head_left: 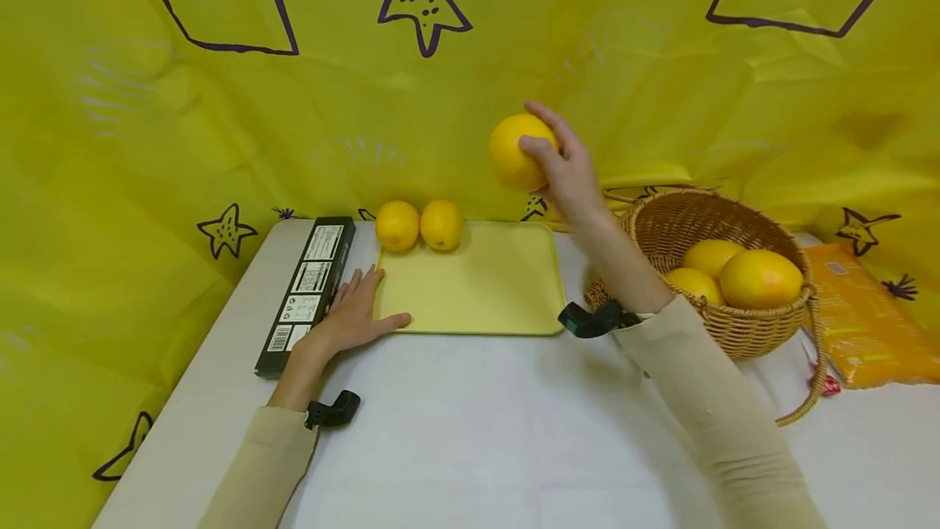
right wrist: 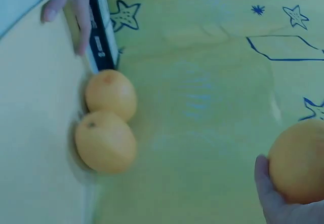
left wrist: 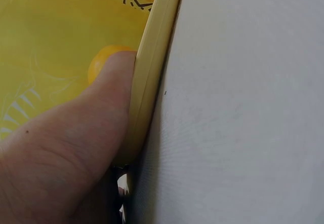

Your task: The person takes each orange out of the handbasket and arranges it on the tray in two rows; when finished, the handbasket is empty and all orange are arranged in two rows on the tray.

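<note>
High over the back right of the pale yellow tray [head_left: 485,292], my right hand [head_left: 569,174] grips a round yellow orange [head_left: 514,152] between thumb and fingers. The same orange [right wrist: 298,160] shows at the lower right of the right wrist view. Two more oranges [head_left: 397,226] sit side by side in the tray's back left corner. My left hand [head_left: 352,317] lies at the tray's front left corner with fingers spread, its thumb against the front rim. In the left wrist view the thumb [left wrist: 109,92] presses along the tray's edge.
On the right stands a wicker basket [head_left: 742,325] with several oranges [head_left: 761,278] inside, its handle hanging down in front. An orange packet [head_left: 866,325] lies beyond it. A long black box [head_left: 304,296] is left of the tray. Behind the table hangs a yellow cloth [head_left: 330,121].
</note>
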The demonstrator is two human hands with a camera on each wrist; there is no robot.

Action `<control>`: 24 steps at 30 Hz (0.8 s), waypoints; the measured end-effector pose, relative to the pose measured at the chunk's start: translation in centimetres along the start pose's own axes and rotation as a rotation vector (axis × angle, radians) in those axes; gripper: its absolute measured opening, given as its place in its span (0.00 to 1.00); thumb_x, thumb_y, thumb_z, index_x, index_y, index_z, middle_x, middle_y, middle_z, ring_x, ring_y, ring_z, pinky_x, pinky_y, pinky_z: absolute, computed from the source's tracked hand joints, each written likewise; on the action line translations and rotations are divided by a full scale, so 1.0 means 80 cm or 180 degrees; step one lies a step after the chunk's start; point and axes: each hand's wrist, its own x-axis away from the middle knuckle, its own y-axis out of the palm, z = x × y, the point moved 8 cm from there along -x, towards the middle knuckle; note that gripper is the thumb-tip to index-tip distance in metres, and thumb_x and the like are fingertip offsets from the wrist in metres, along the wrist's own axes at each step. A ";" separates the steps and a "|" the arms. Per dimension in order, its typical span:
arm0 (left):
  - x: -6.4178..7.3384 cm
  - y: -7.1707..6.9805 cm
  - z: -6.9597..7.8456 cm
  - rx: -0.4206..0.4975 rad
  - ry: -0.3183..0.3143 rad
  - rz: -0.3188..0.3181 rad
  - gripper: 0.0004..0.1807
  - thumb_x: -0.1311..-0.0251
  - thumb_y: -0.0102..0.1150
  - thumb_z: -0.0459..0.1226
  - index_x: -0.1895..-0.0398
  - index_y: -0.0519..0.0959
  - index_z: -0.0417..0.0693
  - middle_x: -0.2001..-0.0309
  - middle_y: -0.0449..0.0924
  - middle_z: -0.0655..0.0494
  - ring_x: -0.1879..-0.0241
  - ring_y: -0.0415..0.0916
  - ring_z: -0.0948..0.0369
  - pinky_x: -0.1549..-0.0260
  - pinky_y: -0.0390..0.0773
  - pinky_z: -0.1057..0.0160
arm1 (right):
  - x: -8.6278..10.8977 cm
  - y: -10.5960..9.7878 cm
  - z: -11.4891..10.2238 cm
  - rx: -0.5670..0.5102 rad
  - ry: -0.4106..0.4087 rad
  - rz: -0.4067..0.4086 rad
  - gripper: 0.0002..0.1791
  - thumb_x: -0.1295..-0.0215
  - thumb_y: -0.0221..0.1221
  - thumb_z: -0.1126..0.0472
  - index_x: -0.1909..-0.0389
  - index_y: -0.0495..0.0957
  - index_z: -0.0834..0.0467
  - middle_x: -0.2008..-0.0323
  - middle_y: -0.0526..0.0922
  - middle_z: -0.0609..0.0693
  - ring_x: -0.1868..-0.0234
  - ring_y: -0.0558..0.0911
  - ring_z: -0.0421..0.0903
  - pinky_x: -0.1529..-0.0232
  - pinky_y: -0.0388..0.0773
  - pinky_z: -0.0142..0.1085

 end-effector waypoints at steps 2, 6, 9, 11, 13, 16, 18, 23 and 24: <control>0.000 0.002 -0.001 -0.0006 -0.0018 -0.0025 0.56 0.44 0.57 0.63 0.24 0.45 0.41 0.22 0.39 0.40 0.22 0.30 0.41 0.27 0.34 0.37 | 0.002 0.013 0.018 0.0195 0.0011 -0.0010 0.30 0.35 0.54 0.59 0.31 0.65 0.47 0.36 0.65 0.51 0.47 0.75 0.50 0.58 0.81 0.36; 0.000 0.000 -0.002 -0.0005 -0.0035 0.0007 0.55 0.44 0.58 0.62 0.24 0.46 0.42 0.22 0.40 0.40 0.23 0.31 0.41 0.27 0.35 0.38 | -0.001 0.028 0.049 0.0419 -0.0120 0.0018 0.30 0.35 0.55 0.57 0.32 0.64 0.50 0.38 0.67 0.52 0.49 0.75 0.48 0.57 0.78 0.36; 0.001 0.000 -0.003 0.0014 -0.0030 0.0025 0.55 0.44 0.58 0.62 0.24 0.46 0.41 0.22 0.40 0.39 0.23 0.31 0.40 0.27 0.35 0.37 | -0.007 0.030 0.072 0.0545 -0.0266 0.0134 0.31 0.36 0.57 0.56 0.32 0.63 0.51 0.37 0.66 0.53 0.47 0.73 0.47 0.53 0.76 0.36; 0.001 0.002 -0.003 0.0023 -0.0033 0.0002 0.55 0.45 0.58 0.63 0.24 0.46 0.41 0.22 0.40 0.40 0.23 0.30 0.41 0.27 0.35 0.37 | -0.010 0.027 0.088 0.0579 -0.0280 0.0243 0.32 0.38 0.60 0.56 0.33 0.63 0.51 0.36 0.66 0.52 0.46 0.72 0.47 0.50 0.75 0.37; 0.001 0.006 -0.002 0.0035 -0.0044 -0.0040 0.56 0.45 0.58 0.63 0.24 0.46 0.42 0.22 0.40 0.41 0.22 0.30 0.42 0.27 0.34 0.37 | -0.013 0.024 0.104 0.0644 -0.0212 0.0322 0.33 0.40 0.62 0.56 0.34 0.62 0.49 0.35 0.65 0.51 0.45 0.72 0.48 0.49 0.75 0.39; 0.001 0.006 0.000 0.0034 -0.0032 -0.0044 0.56 0.44 0.57 0.63 0.23 0.45 0.42 0.22 0.40 0.41 0.22 0.29 0.42 0.27 0.34 0.37 | -0.018 0.021 0.124 0.0866 -0.0136 0.0319 0.35 0.41 0.65 0.56 0.34 0.62 0.48 0.36 0.66 0.53 0.44 0.73 0.50 0.47 0.76 0.42; -0.001 0.004 0.000 0.0009 -0.0018 -0.0006 0.56 0.45 0.58 0.63 0.24 0.45 0.42 0.22 0.40 0.41 0.22 0.30 0.42 0.26 0.34 0.38 | -0.022 0.020 0.135 0.1038 -0.0116 0.0300 0.35 0.42 0.66 0.57 0.34 0.63 0.49 0.36 0.67 0.55 0.44 0.73 0.52 0.46 0.76 0.45; -0.002 -0.002 0.001 -0.0045 0.0012 0.0044 0.56 0.45 0.58 0.63 0.24 0.46 0.41 0.22 0.40 0.41 0.22 0.31 0.41 0.26 0.35 0.38 | -0.034 0.012 0.157 0.1275 -0.0077 0.0410 0.34 0.42 0.66 0.58 0.35 0.64 0.52 0.36 0.68 0.57 0.42 0.73 0.55 0.43 0.75 0.49; -0.002 -0.002 0.000 -0.0039 0.0001 0.0036 0.56 0.45 0.58 0.62 0.24 0.46 0.41 0.22 0.40 0.41 0.22 0.30 0.42 0.26 0.35 0.38 | -0.037 0.010 0.162 0.1309 -0.0062 0.0429 0.34 0.42 0.66 0.59 0.35 0.64 0.53 0.36 0.68 0.57 0.41 0.73 0.55 0.42 0.74 0.50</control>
